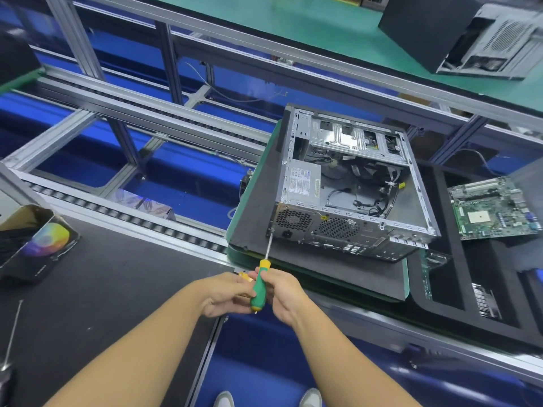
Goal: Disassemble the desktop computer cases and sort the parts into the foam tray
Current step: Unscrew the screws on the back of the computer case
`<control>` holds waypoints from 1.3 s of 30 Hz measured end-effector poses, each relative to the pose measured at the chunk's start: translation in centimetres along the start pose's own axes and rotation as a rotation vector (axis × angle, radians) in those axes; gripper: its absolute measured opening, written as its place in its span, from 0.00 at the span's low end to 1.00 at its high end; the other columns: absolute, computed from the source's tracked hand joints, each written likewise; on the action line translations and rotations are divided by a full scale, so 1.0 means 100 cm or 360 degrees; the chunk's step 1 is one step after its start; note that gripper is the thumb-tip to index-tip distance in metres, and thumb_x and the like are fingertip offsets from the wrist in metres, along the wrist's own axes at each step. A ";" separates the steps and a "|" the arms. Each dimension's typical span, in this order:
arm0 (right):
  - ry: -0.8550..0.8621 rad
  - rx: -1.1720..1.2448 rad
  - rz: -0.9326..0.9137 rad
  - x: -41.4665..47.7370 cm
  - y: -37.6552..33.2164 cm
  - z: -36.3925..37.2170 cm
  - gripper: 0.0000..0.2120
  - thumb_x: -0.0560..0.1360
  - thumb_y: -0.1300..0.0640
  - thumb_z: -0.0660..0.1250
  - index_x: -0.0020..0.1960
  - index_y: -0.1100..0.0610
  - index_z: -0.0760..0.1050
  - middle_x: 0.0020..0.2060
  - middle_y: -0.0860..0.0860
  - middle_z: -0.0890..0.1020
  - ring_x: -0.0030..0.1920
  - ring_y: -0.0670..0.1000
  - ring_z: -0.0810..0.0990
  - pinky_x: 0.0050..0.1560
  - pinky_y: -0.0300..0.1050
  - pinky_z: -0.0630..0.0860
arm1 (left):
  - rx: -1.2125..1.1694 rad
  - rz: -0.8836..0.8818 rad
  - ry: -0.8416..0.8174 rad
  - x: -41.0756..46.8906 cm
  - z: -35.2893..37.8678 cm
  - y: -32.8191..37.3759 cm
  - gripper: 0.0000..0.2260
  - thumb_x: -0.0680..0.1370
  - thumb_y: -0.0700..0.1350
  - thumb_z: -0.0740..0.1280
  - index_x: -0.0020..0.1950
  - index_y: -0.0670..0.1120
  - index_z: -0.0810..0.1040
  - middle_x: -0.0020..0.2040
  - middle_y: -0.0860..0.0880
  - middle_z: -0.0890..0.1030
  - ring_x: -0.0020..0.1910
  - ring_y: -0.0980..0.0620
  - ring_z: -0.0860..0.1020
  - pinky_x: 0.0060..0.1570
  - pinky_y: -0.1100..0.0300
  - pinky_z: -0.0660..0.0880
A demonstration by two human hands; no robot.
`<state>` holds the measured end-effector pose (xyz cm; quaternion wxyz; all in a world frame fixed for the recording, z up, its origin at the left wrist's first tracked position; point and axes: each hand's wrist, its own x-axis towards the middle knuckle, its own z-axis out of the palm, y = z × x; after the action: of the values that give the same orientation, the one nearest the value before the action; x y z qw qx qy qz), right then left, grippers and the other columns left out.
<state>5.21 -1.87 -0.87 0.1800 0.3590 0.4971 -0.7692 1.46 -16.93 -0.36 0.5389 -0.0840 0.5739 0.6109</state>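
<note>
An open grey desktop case (346, 183) lies on its side on a dark pad (252, 207), its rear panel toward me, with the power supply and cables inside. A green and yellow screwdriver (260, 286) points at the case's lower left rear corner, its tip touching a screw there. My left hand (226, 295) and my right hand (282, 292) both grip the handle. To the right, a green motherboard (493, 210) rests in the black foam tray (452, 277).
A second computer case (470, 33) sits on the green bench at the far right. A black box with a coloured disc print (38, 245) lies on the dark mat at left. Aluminium conveyor rails (132, 113) with roller tracks cross the scene.
</note>
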 end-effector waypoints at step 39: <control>0.0123 -0.0131 -0.0059 0.003 -0.006 -0.004 0.06 0.79 0.64 0.66 0.46 0.63 0.81 0.38 0.55 0.86 0.33 0.49 0.84 0.32 0.41 0.78 | -0.0108 0.0122 0.0114 -0.004 0.037 -0.001 0.02 0.79 0.38 0.69 0.51 0.42 0.79 0.44 0.43 0.83 0.41 0.50 0.81 0.45 0.58 0.78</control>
<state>4.80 -1.24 -0.81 0.1609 0.3714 0.5415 -0.7369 3.57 -14.28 1.09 0.4909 -0.1019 0.5747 0.6468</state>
